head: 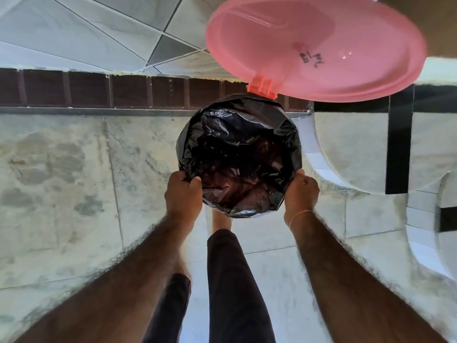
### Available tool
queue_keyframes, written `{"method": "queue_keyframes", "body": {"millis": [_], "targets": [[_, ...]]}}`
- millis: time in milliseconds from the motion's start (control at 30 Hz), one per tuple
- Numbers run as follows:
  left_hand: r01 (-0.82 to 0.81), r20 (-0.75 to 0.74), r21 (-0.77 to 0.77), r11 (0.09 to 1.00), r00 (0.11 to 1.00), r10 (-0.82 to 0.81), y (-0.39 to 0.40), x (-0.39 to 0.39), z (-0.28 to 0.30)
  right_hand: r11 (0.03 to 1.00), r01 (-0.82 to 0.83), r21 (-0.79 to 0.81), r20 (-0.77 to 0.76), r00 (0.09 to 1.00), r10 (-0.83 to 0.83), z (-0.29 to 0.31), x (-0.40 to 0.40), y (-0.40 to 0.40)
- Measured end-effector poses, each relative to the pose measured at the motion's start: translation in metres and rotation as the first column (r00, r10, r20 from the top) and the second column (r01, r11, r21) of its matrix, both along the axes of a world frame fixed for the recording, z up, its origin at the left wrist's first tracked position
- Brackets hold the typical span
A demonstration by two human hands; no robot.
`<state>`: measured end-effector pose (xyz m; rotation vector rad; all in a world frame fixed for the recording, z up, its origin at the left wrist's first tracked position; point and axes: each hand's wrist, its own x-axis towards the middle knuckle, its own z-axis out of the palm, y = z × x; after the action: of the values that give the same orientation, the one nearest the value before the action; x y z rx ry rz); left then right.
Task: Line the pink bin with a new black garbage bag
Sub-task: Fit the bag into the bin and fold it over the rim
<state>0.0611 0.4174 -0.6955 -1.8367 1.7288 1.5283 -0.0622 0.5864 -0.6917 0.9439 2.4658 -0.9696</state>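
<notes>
At centre frame, the left hand (184,194) and right hand (301,191) both grip the black bag (237,154) folded over the bin rim; pink lid (316,45) is raised at upper right.

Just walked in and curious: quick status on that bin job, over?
Both hands on rim: left hand and right hand gripping black bag. Bag folded over bin mouth all round. Pink lid open. Nothing in the way.

One black garbage bag (238,154), one pink lid (319,45), two hands, left (183,194), right (301,191), two legs (235,280)
</notes>
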Motion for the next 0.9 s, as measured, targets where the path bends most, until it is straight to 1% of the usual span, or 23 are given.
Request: {"method": "queue_keyframes", "body": {"millis": [33,100,167,233,300,367,400,467,533,567,600,633,667,700,733,767,800,833,900], "targets": [[-0.022,-0.017,0.031,0.999,1.0,0.022,0.001,0.0,0.002,0.999,0.031,-0.043,0.027,0.999,-0.03,-0.002,0.0,0.002],[-0.117,-0.023,0.068,0.991,0.993,0.118,-0.001,0.0,0.006,0.994,0.064,-0.093,0.048,0.997,-0.06,-0.013,-0.001,0.011],[-0.189,-0.003,0.052,0.981,0.982,0.189,0.0,0.004,0.011,0.994,0.062,-0.094,0.06,0.997,-0.056,-0.007,0.001,0.012],[-0.256,-0.009,0.057,0.965,0.966,0.257,0.006,0.006,0.017,0.996,0.073,-0.048,0.033,0.997,-0.071,0.001,0.005,0.012],[-0.308,-0.017,0.156,0.939,0.949,0.314,0.016,0.007,0.019,0.996,0.052,-0.07,0.036,0.998,-0.05,0.002,0.011,0.012],[-0.324,0.01,0.213,0.922,0.944,0.33,0.022,0.009,0.016,0.991,0.029,-0.131,0.062,0.998,-0.021,-0.001,0.014,0.01],[-0.346,0.02,0.237,0.908,0.936,0.351,0.023,0.01,0.014,0.992,0.02,-0.128,0.076,0.997,-0.011,-0.004,0.013,0.009],[-0.365,0.011,0.318,0.875,0.924,0.381,0.022,0.012,0.011,0.998,-0.006,-0.056,0.081,0.997,0.01,-0.004,0.006,0.009],[-0.332,0.034,0.357,0.873,0.939,0.344,0.02,0.013,0.013,0.995,-0.059,0.084,0.039,0.998,0.056,-0.001,-0.003,0.01],[-0.329,0.043,0.352,0.877,0.941,0.336,0.02,0.014,0.014,0.979,-0.123,0.162,0.008,0.992,0.123,0.002,-0.007,0.008],[-0.313,0.044,0.312,0.897,0.948,0.315,0.02,0.014,0.016,0.949,-0.211,0.234,-0.029,0.974,0.224,0.004,-0.011,0.005],[-0.245,0.053,0.198,0.949,0.969,0.239,0.02,0.016,0.016,0.897,-0.323,0.302,-0.067,0.931,0.358,0.006,-0.015,0.002],[-0.099,0.054,0.013,0.995,0.994,0.098,0.018,0.016,0.018,0.823,-0.436,0.364,-0.104,0.859,0.501,0.007,-0.018,-0.001],[0.074,0.042,-0.187,0.98,0.997,-0.068,0.016,0.016,0.02,0.735,-0.539,0.412,-0.128,0.764,0.633,0.006,-0.023,-0.004],[0.205,0.011,-0.36,0.91,0.976,-0.216,0.013,0.013,0.023,0.644,-0.621,0.447,-0.136,0.664,0.735,0.007,-0.028,-0.008],[0.284,-0.017,-0.47,0.836,0.944,-0.33,0.008,0.005,0.026,0.572,-0.675,0.466,-0.137,0.583,0.801,0.006,-0.035,-0.013],[0.344,-0.023,-0.541,0.768,0.906,-0.422,0.002,-0.006,0.028,0.527,-0.709,0.468,-0.136,0.531,0.836,0.005,-0.042,-0.018],[0.396,-0.009,-0.595,0.7,0.867,-0.498,-0.005,-0.019,0.027,0.506,-0.731,0.459,-0.134,0.506,0.852,0.005,-0.049,-0.022],[0.502,0.06,-0.652,0.569,0.781,-0.621,-0.018,-0.044,0.022,0.502,-0.763,0.406,-0.11,0.505,0.856,0.002,-0.062,-0.031]]}}
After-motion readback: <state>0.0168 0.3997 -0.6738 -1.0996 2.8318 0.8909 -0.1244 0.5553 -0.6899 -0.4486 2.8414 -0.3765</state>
